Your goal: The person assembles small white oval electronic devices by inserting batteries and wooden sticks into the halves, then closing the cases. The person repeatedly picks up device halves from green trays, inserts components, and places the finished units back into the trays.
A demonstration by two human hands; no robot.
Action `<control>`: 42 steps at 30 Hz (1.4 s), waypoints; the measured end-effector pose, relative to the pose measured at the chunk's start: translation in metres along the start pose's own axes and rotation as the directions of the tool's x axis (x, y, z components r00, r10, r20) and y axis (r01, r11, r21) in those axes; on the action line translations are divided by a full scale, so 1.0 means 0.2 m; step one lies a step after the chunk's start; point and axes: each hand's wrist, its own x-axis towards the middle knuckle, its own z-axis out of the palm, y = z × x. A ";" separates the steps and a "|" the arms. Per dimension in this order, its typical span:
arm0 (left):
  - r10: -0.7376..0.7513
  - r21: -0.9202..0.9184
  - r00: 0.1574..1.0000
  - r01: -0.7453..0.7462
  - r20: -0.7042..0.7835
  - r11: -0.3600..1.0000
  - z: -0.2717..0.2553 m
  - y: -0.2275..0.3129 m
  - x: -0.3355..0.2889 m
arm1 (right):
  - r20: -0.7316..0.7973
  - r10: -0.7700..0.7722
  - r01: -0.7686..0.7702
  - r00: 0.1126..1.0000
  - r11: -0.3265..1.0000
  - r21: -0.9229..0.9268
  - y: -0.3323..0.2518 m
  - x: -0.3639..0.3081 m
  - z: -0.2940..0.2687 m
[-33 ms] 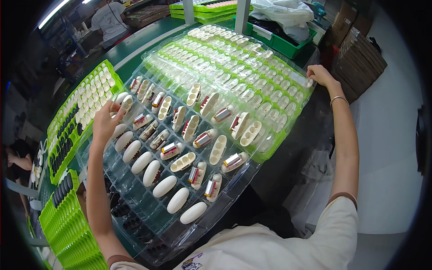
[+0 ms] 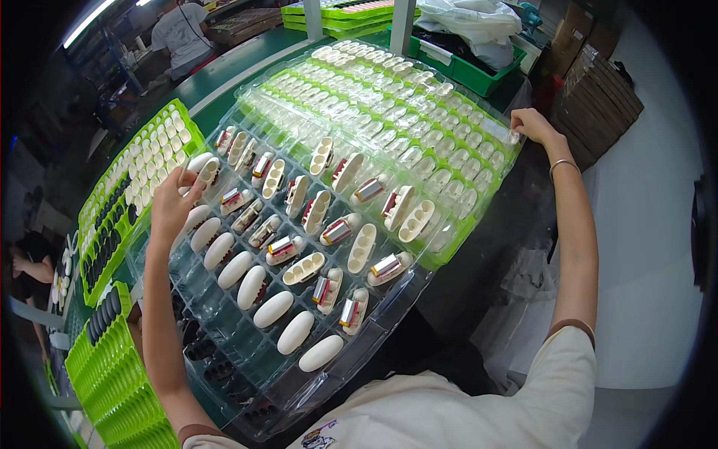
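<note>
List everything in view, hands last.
Clear tray: one or more, transparent, centre
Oval shells: many, white, in clear tray
Metallic inserts: several, silver, in some shells
Far tray: one or more, lime, under clear moulded plastic
Left trays: two, lime, with black pieces, left
Stacked trays: several, lime, top centre
Bin: one, green, top right
Bag: one, white, atop bin
Stacked slabs: several, brown, far right
Bench: one, green, beneath trays
Ceiling lights: two, white, top left
Co-workers: two, one in white, left side
Left hand: one, bare, at a shell, left of centre
Right hand: one, bare, at far tray's right corner
</note>
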 end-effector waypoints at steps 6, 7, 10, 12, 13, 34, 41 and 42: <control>-0.025 -0.130 1.000 0.023 -0.014 0.991 -0.12 0.28 -0.20 | 0.076 -0.068 0.076 0.995 0.991 -0.108 0.12 -0.03 0.03; -0.038 -0.102 0.999 0.037 -0.005 0.994 -0.14 0.31 -0.23 | 0.096 -0.061 0.073 0.994 0.990 -0.123 0.11 -0.03 0.03; -0.086 -0.393 0.996 0.076 -0.008 0.916 -0.11 0.33 -0.35 | 0.149 -0.114 0.133 0.982 0.983 -0.124 0.07 0.03 0.02; -0.137 -0.600 0.989 0.140 0.052 0.788 -0.11 0.34 -0.41 | 0.189 -0.134 0.148 0.973 0.987 -0.065 0.12 0.10 0.03; -0.219 -0.697 0.950 0.313 0.224 0.646 -0.13 0.41 -0.42 | 0.208 -0.143 0.159 0.968 0.985 -0.062 0.22 0.10 0.03; -0.100 -0.901 0.923 0.385 0.372 0.200 -0.06 0.58 -0.62 | -0.086 -0.399 0.140 0.913 0.107 0.984 -1.40 -0.57 0.10; 0.028 -0.791 0.967 0.189 0.252 0.582 -0.04 0.66 -0.62 | -0.053 -0.481 -0.115 0.875 -0.312 0.943 -1.87 -0.80 0.26; 0.039 -0.796 0.966 0.186 0.254 0.575 -0.05 0.64 -0.63 | -0.053 -0.461 -0.132 0.886 -0.361 0.923 -1.89 -0.81 0.27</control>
